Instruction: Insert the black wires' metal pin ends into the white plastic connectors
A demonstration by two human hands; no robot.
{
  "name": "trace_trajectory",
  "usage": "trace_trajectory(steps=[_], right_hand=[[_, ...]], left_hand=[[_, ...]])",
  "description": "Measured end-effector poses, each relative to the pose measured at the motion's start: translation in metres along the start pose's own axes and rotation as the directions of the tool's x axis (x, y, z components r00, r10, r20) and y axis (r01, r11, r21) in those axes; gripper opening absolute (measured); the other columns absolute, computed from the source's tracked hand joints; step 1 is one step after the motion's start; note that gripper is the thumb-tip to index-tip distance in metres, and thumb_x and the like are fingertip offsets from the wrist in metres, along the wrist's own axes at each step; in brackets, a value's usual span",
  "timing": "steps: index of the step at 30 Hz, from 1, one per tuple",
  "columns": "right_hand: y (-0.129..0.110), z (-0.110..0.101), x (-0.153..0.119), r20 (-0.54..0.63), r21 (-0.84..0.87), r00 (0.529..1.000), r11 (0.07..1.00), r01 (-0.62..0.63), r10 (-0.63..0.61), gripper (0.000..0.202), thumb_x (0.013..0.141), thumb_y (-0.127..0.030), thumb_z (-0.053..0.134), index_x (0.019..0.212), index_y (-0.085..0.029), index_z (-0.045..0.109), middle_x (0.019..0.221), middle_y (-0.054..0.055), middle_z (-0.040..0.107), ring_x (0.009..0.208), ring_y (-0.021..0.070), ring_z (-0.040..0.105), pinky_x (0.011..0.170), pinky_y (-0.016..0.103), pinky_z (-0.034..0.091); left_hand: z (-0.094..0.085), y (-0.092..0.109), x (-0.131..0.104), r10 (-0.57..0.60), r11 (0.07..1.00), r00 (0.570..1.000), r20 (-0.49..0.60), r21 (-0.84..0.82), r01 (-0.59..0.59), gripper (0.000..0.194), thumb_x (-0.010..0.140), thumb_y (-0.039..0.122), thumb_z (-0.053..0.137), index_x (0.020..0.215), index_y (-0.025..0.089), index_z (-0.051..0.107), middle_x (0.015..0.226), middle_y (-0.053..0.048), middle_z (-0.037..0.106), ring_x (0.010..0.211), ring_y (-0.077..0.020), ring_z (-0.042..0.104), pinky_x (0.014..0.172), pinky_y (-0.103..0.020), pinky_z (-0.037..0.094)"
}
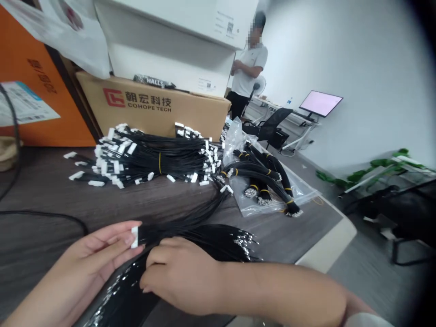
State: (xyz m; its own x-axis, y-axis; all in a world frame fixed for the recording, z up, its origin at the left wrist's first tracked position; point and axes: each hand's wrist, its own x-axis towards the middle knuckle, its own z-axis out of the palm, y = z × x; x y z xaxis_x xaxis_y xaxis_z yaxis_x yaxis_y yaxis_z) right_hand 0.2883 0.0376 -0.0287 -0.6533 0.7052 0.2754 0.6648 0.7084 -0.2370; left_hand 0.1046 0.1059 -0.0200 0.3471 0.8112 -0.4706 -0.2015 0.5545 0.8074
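Observation:
Between the thumb and fingers of my left hand [109, 247] is a white connector [135, 237], with black wires running off to its right. My right hand [180, 274] is just beside it, fingers curled in above a bundle of loose black wires [126, 290] with shiny metal ends. Its fingertips are partly hidden, so I cannot make out what they pinch. Beyond my right wrist more black wires [218, 234] fan out, ending in bright metal tips. Farther back lies a big pile of black cables [177, 156] with white connectors at both ends, tied with a yellow band.
Tied wire bundles [272, 175] rest on a clear plastic bag [245, 206] at the right. A cardboard box [190, 109], white boxes [163, 50] and an orange box [37, 91] line the back. A black cord [44, 212] crosses the left. A person [248, 68] stands beyond the table.

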Motion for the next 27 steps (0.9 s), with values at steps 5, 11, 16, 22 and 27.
trace_trajectory(steps=[5, 11, 16, 22, 27], right_hand=[[0.001, 0.004, 0.001, -0.082, 0.076, 0.996, 0.997, -0.034, 0.04, 0.017, 0.089, -0.029, 0.049, 0.086, -0.02, 0.064, 0.086, 0.0, 0.06, 0.075, 0.0124, 0.049, 0.076, 0.026, 0.04], [-0.015, -0.024, 0.004, -0.09, 0.213, 0.975, 0.96, -0.182, 0.205, 0.017, 0.089, -0.013, 0.04, 0.087, -0.012, 0.057, 0.089, 0.007, 0.06, 0.085, 0.0142, 0.053, 0.081, 0.025, 0.044], [-0.007, -0.042, 0.001, -0.164, 0.286, 0.93, 0.918, -0.274, 0.329, 0.009, 0.087, -0.018, 0.045, 0.085, -0.016, 0.054, 0.077, 0.002, 0.057, 0.069, 0.011, 0.05, 0.064, 0.023, 0.043], [0.007, -0.045, -0.002, -0.207, 0.285, 0.911, 0.912, -0.293, 0.358, 0.011, 0.085, -0.015, 0.049, 0.084, -0.015, 0.06, 0.075, 0.0, 0.062, 0.068, 0.0088, 0.053, 0.066, 0.021, 0.042], [0.01, -0.048, -0.001, -0.282, 0.286, 0.888, 0.915, -0.285, 0.364, 0.012, 0.08, -0.012, 0.055, 0.082, -0.016, 0.066, 0.068, -0.003, 0.062, 0.062, 0.0068, 0.054, 0.062, 0.018, 0.041]], left_hand=[[0.018, 0.012, -0.009, 0.006, 1.0, 1.0, -0.005, 0.025, -0.006, 0.021, 0.065, 0.008, 0.076, 0.082, 0.02, 0.074, 0.086, -0.002, 0.075, 0.077, -0.014, 0.07, 0.074, -0.018, 0.057], [0.023, 0.015, -0.017, 0.05, 0.998, 0.999, -0.006, 0.031, -0.049, 0.018, 0.07, 0.003, 0.07, 0.083, 0.015, 0.074, 0.081, -0.005, 0.073, 0.076, -0.0136, 0.069, 0.074, -0.019, 0.057], [0.021, 0.011, -0.017, 0.022, 1.0, 0.999, 0.023, 0.006, -0.022, 0.017, 0.07, 0.005, 0.07, 0.085, 0.013, 0.073, 0.081, -0.007, 0.073, 0.073, -0.0144, 0.068, 0.073, -0.021, 0.058], [0.02, 0.005, -0.016, 0.038, 0.999, 0.996, 0.083, 0.018, -0.04, 0.017, 0.07, 0.009, 0.072, 0.086, 0.014, 0.073, 0.079, -0.004, 0.072, 0.073, -0.0141, 0.067, 0.074, -0.026, 0.059], [0.02, 0.005, -0.014, 0.041, 0.999, 0.997, 0.063, 0.032, -0.043, 0.017, 0.071, 0.008, 0.071, 0.087, 0.014, 0.073, 0.078, -0.003, 0.072, 0.073, -0.0127, 0.066, 0.072, -0.023, 0.059]])
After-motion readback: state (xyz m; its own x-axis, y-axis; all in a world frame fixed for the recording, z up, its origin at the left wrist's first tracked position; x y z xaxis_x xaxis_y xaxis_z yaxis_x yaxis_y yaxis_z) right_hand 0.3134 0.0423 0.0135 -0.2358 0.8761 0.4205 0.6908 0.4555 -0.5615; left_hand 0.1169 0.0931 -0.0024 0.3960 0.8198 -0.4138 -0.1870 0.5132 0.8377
